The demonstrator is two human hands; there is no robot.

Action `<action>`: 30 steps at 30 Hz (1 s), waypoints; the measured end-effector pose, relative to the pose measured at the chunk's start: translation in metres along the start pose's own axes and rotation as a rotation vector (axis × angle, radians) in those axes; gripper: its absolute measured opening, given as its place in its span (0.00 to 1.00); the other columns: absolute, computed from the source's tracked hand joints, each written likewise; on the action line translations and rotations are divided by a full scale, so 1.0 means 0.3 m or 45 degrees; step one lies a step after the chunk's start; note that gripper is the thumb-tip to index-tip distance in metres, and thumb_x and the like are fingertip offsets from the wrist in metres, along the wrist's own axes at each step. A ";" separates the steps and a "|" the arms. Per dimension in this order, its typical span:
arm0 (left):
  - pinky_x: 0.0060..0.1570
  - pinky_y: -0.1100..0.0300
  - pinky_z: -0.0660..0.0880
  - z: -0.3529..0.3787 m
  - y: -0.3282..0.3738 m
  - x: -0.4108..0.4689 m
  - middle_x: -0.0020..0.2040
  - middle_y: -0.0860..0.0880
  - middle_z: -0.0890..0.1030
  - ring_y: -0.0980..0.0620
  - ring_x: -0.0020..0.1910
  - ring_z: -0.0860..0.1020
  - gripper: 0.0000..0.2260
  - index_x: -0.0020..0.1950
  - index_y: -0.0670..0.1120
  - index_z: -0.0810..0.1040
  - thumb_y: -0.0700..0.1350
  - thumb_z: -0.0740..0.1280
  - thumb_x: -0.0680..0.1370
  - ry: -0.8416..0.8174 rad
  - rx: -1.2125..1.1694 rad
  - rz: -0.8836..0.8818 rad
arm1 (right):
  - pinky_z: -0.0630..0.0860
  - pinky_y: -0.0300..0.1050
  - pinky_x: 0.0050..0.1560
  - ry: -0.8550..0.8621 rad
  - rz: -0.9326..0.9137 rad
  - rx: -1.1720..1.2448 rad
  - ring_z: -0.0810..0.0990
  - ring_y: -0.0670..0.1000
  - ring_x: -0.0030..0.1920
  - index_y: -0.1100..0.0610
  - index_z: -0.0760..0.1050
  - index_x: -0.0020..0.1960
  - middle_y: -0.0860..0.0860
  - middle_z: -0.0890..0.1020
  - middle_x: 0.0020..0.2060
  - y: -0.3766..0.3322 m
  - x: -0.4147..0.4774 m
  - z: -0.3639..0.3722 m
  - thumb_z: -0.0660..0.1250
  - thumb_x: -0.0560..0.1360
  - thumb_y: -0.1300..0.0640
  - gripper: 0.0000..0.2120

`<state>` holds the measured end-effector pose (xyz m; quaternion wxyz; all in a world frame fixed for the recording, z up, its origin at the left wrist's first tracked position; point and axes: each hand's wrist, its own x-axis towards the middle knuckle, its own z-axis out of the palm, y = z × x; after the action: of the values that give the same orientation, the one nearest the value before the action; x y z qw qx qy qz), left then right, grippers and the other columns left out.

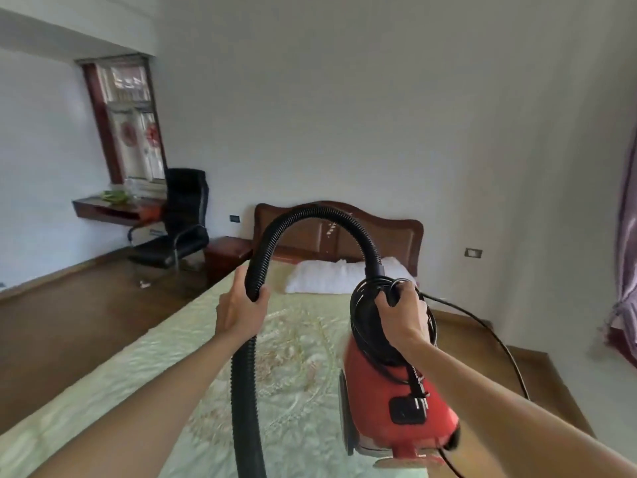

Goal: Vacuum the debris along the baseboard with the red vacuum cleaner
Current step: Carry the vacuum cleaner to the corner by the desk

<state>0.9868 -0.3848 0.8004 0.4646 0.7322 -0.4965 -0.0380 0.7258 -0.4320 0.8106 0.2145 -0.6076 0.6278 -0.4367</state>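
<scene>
The red vacuum cleaner (389, 405) hangs in the air over the bed, its black cord coiled around the top. My right hand (401, 313) grips its black handle together with the coiled cord. A black ribbed hose (312, 215) arches from the vacuum's top over to the left and then drops down out of the frame. My left hand (241, 305) grips that hose below the arch. The baseboard (65, 269) runs along the foot of the left wall, far from the vacuum. No debris can be made out there.
A bed with a pale green cover (193, 367), white pillow (341, 276) and wooden headboard (396, 236) fills the middle. Brown wood floor (79, 315) lies to the left, with a black office chair (181, 222), a wall-mounted desk (113, 207) and a nightstand (227, 251). A curtain (625, 257) hangs at right.
</scene>
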 end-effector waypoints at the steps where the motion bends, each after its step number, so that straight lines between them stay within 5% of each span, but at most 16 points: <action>1: 0.29 0.58 0.72 -0.028 -0.023 0.007 0.42 0.49 0.79 0.48 0.33 0.79 0.19 0.69 0.53 0.63 0.51 0.63 0.80 0.030 -0.003 -0.024 | 0.69 0.47 0.41 -0.039 -0.027 0.008 0.74 0.55 0.41 0.57 0.70 0.58 0.51 0.75 0.42 -0.025 0.012 0.038 0.64 0.79 0.51 0.12; 21: 0.23 0.61 0.71 -0.848 -0.508 -0.108 0.40 0.48 0.79 0.49 0.28 0.79 0.17 0.66 0.56 0.64 0.50 0.64 0.80 0.588 0.251 -0.470 | 0.75 0.50 0.42 -0.737 -0.501 0.273 0.78 0.57 0.43 0.56 0.68 0.59 0.54 0.78 0.45 -0.637 -0.267 0.778 0.64 0.80 0.51 0.12; 30: 0.23 0.64 0.71 -1.180 -0.785 -0.155 0.45 0.47 0.78 0.51 0.31 0.78 0.20 0.71 0.52 0.62 0.49 0.64 0.81 0.759 0.319 -0.567 | 0.82 0.63 0.44 -0.921 -0.532 0.303 0.80 0.60 0.45 0.53 0.64 0.54 0.53 0.75 0.44 -0.928 -0.574 1.086 0.64 0.79 0.49 0.11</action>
<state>1.3094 -0.1042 0.8128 0.4758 0.8521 -0.1694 0.1373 1.1759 -0.3286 0.8193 0.3964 -0.8064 0.3211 -0.2991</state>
